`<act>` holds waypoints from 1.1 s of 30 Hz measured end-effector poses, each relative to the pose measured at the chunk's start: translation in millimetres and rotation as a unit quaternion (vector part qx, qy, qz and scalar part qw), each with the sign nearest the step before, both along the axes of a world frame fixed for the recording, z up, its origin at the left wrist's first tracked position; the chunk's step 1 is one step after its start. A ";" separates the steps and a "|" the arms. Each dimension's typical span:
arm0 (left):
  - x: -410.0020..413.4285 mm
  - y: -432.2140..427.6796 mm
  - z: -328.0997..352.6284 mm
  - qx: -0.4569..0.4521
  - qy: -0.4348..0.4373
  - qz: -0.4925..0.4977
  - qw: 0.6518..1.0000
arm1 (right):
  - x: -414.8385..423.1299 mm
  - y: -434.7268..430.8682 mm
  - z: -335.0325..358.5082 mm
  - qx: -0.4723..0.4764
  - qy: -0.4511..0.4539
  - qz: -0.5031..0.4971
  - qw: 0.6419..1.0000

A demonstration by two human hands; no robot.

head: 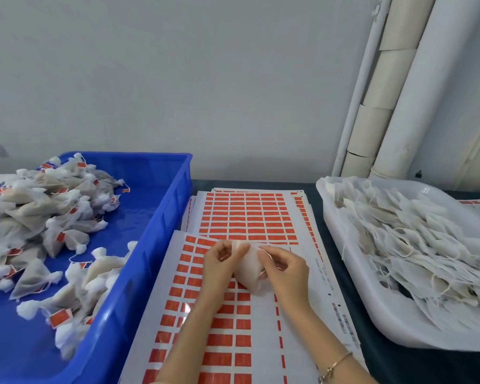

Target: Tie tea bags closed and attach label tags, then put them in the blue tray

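A white tea bag [249,268] is held between both hands above the label sheets. My left hand [218,263] pinches its upper left part near the top, and my right hand [284,268] curls round its right side. Sheets of orange label stickers [227,336] lie under my hands, with part of the near sheet peeled bare. The blue tray [150,236] stands at the left and holds a heap of tied tea bags with orange tags [39,217]. A white tray [352,261] at the right is piled with flat, untied tea bags [416,236].
More sticker sheets [247,214] are stacked behind the near one, up toward the wall. White pipes [399,87] run up the wall at the back right. The table top [394,364] is dark between and in front of the trays.
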State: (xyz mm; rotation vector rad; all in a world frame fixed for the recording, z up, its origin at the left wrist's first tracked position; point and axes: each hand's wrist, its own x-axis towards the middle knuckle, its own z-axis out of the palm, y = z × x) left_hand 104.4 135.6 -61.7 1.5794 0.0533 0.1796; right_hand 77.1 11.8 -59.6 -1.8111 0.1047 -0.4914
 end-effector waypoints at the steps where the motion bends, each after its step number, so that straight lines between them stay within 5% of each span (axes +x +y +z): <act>1: 1.6 1.5 -1.7 -0.006 -0.004 0.002 1.000 | 2.5 -2.0 -4.1 0.017 0.003 0.013 1.000; 14: 10.5 2.1 -14.7 0.013 -0.025 0.021 0.999 | 10.9 -9.8 -19.8 0.093 0.029 0.104 0.990; 33: 4.3 0.4 -7.2 0.087 -0.046 -0.052 0.994 | 7.0 -6.2 -17.4 0.011 -0.059 0.044 0.997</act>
